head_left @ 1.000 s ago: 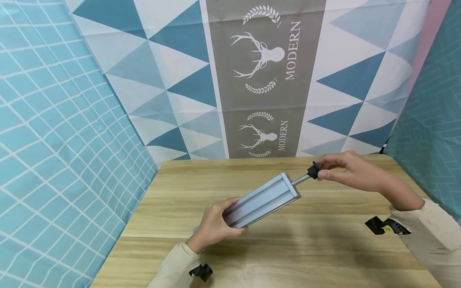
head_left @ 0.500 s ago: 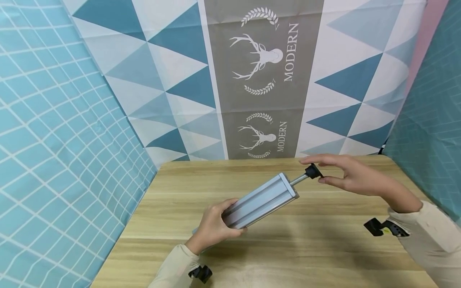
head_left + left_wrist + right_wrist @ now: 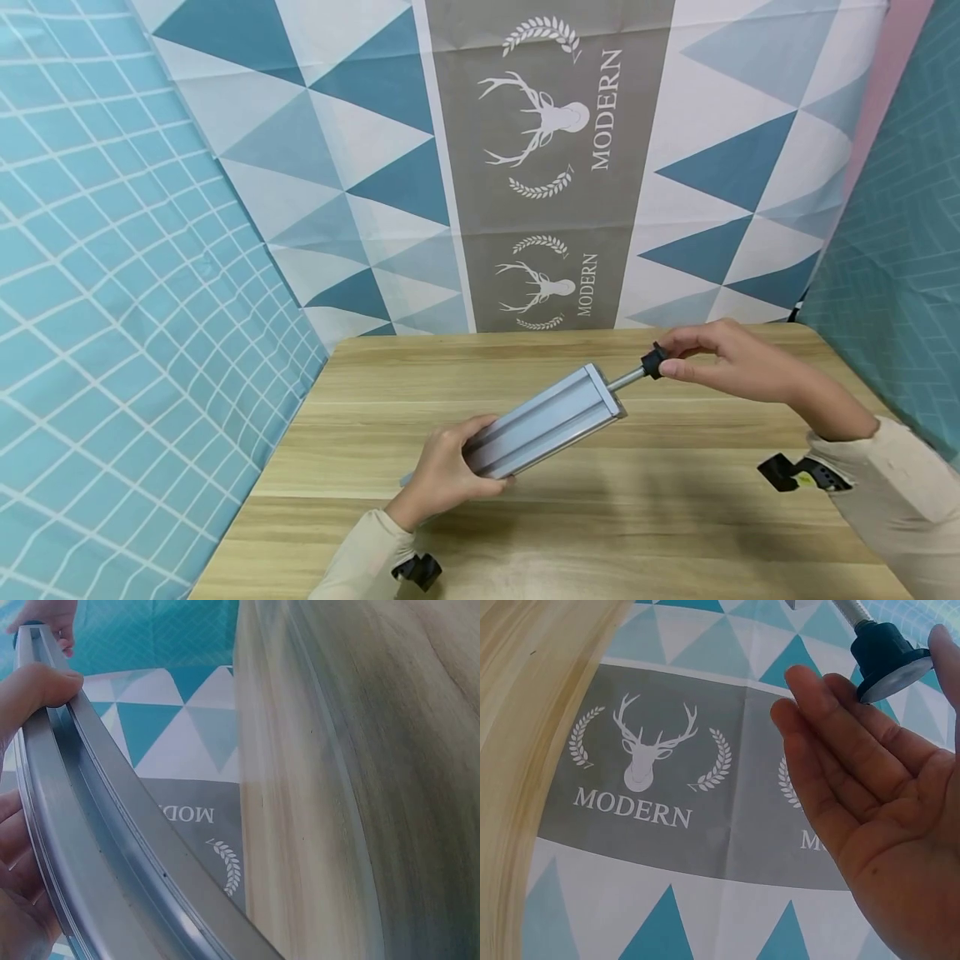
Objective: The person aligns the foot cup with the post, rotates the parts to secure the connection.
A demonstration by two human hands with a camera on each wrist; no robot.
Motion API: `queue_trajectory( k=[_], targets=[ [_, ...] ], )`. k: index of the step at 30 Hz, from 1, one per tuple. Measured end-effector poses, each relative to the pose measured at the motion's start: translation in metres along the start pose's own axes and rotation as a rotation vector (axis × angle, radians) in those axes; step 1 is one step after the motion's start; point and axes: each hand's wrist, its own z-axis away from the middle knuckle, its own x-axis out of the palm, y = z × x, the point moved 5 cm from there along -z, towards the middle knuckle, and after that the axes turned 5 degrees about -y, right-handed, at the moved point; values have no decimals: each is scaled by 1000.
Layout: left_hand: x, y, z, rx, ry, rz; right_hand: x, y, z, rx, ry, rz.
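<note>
Both hands work: my left hand (image 3: 442, 475) grips the bar (image 3: 543, 421); right hand (image 3: 723, 358) fingers pinch the knob (image 3: 652, 362), mid-turn; next, I judge, another twist.

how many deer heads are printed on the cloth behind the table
2 show in the head view: a large deer head high on the grey strip, and a small deer head just above the table.

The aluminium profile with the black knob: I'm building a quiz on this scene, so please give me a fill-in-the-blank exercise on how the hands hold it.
1. The left hand grips the lower end of the aluminium profile, holding it above the ____ table.
2. The right hand pinches the ____ knob.
3. The knob sits at the end of a thin metal ____ sticking out of the profile's upper end.

Missing words: wooden; black; rod
</note>
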Motion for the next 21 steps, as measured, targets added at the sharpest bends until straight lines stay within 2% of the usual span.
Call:
queue_trajectory(
  k=[4,8,11,16,19,21],
  targets=[
    [0,0,0,-13,-7,21,0,0,0,-31,-2,10],
    [0,0,-1,-29,-7,40,0,-2,1,-97,-14,72],
    [0,0,0,-37,-4,48,0,-4,1,-191,-23,86],
    [0,-1,0,-38,-4,41,0,-9,0,-351,-23,44],
    [0,-1,0,-37,-7,39,-1,-10,0,-364,-1,63],
    [0,-2,-1,-38,-10,40,-1,-10,0,-335,8,68]
  ],
)
